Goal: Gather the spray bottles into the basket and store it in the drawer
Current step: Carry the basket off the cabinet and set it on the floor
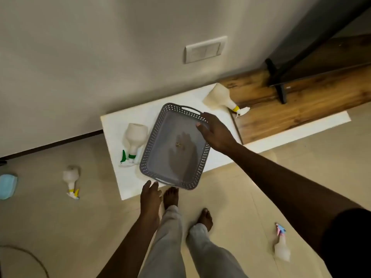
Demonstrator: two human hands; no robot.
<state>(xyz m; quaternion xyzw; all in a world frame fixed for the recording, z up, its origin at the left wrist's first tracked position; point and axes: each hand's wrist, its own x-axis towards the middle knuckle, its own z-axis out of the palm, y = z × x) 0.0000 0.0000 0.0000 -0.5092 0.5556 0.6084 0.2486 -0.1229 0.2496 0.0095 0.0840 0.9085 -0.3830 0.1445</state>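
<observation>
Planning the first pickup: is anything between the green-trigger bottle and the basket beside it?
Nothing visible does: the green-trigger bottle lies on the white top, close beside the left wall of the basket.

Blue object [7,186] cut off by left edge; right hand [215,133] fingers partly hidden behind basket [149,141] rim.

Empty grey basket [148,145] overhangs the near edge of the table [120,125]; green-trigger bottle [135,135] lies left, yellow-collared bottle [218,97] far right, yellow-trigger bottle [70,177] and pink-trigger bottle [282,251] on the floor [60,227].
</observation>
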